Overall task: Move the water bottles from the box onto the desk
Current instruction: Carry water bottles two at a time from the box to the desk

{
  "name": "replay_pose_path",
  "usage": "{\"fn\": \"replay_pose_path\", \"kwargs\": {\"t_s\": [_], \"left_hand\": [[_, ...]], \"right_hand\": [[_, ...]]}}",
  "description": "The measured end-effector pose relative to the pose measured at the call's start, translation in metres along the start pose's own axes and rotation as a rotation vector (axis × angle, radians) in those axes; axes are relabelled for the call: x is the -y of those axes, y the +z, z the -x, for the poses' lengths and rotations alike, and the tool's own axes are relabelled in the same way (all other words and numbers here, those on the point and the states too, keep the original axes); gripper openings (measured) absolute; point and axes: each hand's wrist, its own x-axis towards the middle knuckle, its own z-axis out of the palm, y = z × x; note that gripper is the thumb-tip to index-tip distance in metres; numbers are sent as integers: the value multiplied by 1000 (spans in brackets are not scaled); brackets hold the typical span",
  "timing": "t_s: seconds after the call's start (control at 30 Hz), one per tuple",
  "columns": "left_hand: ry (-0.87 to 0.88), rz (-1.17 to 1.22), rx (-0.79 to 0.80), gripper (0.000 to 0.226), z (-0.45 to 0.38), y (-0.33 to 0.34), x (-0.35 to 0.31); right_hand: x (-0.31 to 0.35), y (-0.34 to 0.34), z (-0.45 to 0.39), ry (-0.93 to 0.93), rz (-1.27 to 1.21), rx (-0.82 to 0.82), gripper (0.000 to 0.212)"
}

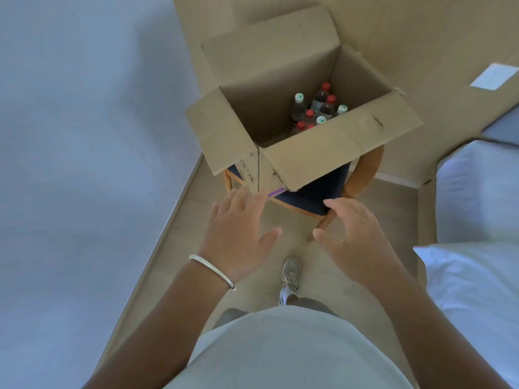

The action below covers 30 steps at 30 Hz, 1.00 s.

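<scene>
An open cardboard box [283, 66] stands on a wooden chair with a blue seat [314, 195], its flaps spread outward. Inside it stand several bottles [317, 108], some with red caps and some with white-green caps. My left hand [238, 228], with a silver bangle on its wrist, is stretched out just below the box's near corner, fingers straight. My right hand [351, 234] reaches out below the box's right flap, fingers relaxed and slightly bent. Neither hand holds anything or touches the box. No desk is in view.
A pale wall runs along the left. A bed with white bedding [477, 248] fills the right side. Tan wall panels stand behind the box. My shoe [290, 279] is on the wood floor between wall and bed.
</scene>
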Motion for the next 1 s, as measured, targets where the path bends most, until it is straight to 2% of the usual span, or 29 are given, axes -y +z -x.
{"fn": "replay_pose_path", "kwargs": {"t_s": [0.13,0.3,0.6,0.83,1.0], "left_hand": [[-27,2,-22,62,-67,-21,-19],[-121,68,-44,69,-143,-38,-33],[-110,42,4,70,-278,-54,-18],[-88,35,200,69,-400,-43,6],[-115,10,362,69,-478,-8,29]], "right_hand": [[-12,-42,-76,-25,-25,1,56],[-23,-79,-160,-43,29,60,58],[-38,-93,-278,42,47,98,57],[-41,-91,-363,108,79,107,58],[-47,-63,-427,127,139,200,57]]}}
